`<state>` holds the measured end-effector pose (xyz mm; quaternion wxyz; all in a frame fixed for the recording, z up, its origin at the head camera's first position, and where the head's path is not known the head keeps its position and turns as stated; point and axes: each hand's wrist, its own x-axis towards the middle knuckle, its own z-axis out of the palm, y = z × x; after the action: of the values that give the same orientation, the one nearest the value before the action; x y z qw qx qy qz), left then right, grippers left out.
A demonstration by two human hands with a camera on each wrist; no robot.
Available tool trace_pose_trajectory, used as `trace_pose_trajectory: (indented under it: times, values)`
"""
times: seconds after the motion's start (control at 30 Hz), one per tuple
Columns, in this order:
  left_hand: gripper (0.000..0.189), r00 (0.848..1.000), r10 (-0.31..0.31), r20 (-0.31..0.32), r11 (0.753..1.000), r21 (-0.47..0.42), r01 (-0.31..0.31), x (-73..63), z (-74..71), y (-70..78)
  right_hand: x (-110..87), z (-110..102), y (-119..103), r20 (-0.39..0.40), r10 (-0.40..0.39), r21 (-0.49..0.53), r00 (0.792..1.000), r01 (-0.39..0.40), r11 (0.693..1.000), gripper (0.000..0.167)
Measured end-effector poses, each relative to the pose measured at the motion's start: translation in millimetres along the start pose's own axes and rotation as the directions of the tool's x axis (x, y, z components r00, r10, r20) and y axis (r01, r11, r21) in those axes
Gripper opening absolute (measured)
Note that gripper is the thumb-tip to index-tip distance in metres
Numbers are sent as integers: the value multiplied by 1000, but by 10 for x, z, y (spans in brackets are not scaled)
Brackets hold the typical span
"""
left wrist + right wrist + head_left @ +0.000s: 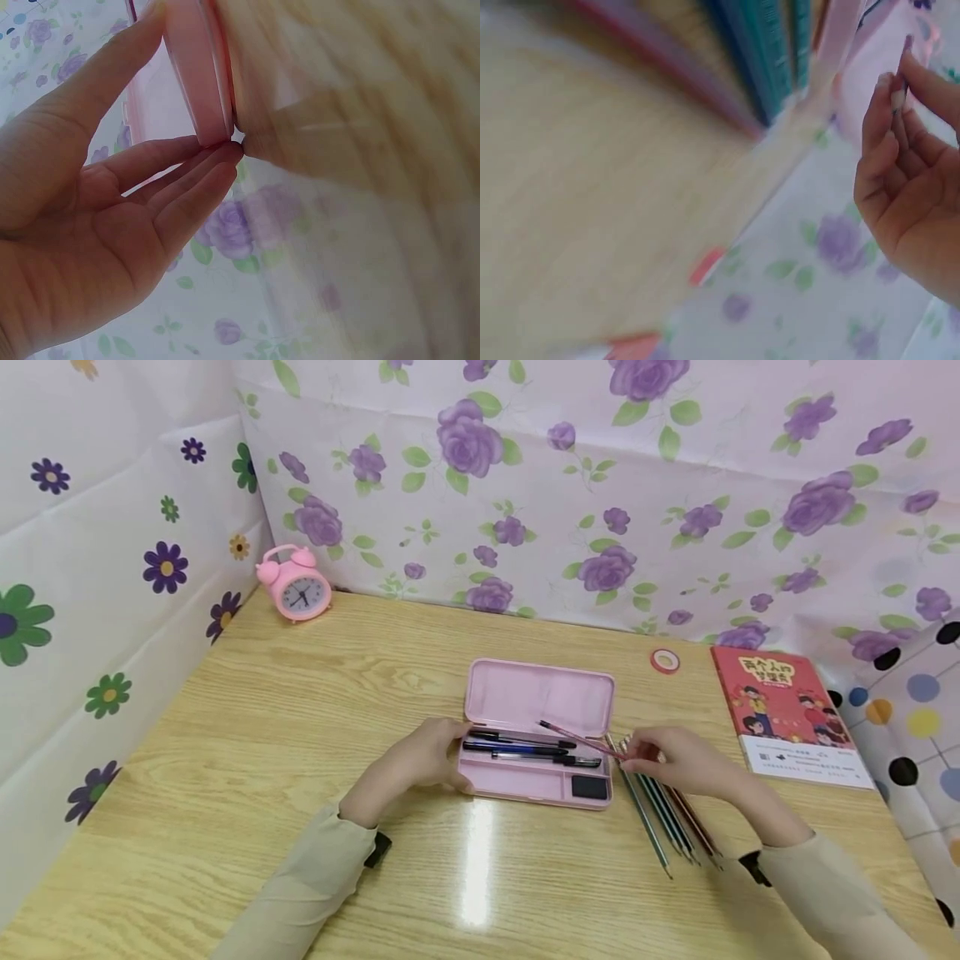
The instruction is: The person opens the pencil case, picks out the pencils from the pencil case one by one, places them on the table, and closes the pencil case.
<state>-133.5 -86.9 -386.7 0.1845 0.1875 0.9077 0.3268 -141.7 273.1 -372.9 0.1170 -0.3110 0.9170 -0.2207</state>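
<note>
A pink pencil case (pixel 510 782) lies with its lid (pixel 540 693) raised at the back. Its rear compartment holds several pens (pixel 517 747), and a black eraser (pixel 589 787) sits in the front right one. My left hand (pixel 420 758) grips the case's left end, thumb and fingers on either side of the pink wall (pixel 199 75) in the left wrist view. My right hand (pixel 678 760) pinches a reddish pencil (pixel 577 737), its dark end slanting over the case. Below that hand, several more pencils (pixel 660 810) lie on the table beside the case.
A red and white book (pixel 787 714) lies at the right, with a roll of red tape (pixel 665 661) to its left. A pink alarm clock (pixel 300 589) stands at the back left of the wooden table (pixel 322 693). Flowered cloth (pixel 525 527) borders the table.
</note>
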Motion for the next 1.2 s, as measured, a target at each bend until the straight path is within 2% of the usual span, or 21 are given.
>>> trace_pose_trajectory:
  times: [0.13, 0.23, 0.37, 0.5, 0.67, 0.83, 0.97, 1.2]
  values:
    - [87, 1000, 2, 4, 1000, -14, -2, 9, 6, 0, -337, -20, 171, -40, 28, 29, 999, -27, 999, 7]
    - [88, 1000, 0, 5, 1000, -13, 0, 5, 5, -1, -583, -34, 271, -71, 105, 46, 992, -102, 994, 7]
    - [90, 1000, 2, 5, 1000, -5, -2, 1, 2, -9, -852, -52, 395, -98, 224, 26, 970, -223, 975, 6]
    - [91, 1000, -8, 11, 1000, -3, 8, 1, 2, -12, -1031, -31, 484, -101, 303, 1, 948, -305, 952, 8]
    - [93, 1000, -25, 19, 1000, 2, 25, 0, 4, 13, -1147, 34, 529, -75, 399, -5, 914, -401, 916, 11]
    - [92, 1000, 2, 20, 1000, 23, -3, 5, 6, 24, -1169, 102, 518, -44, 451, 21, 891, -451, 892, 18]
    - [90, 1000, 18, 18, 1000, 21, -18, 2, 7, 25, -1169, 159, 493, -37, 458, 16, 888, -457, 889, 20]
    - [90, 1000, 8, 12, 1000, 1, -8, -5, 2, 29, -1107, 143, 481, -23, 439, 13, 898, -439, 898, 20]
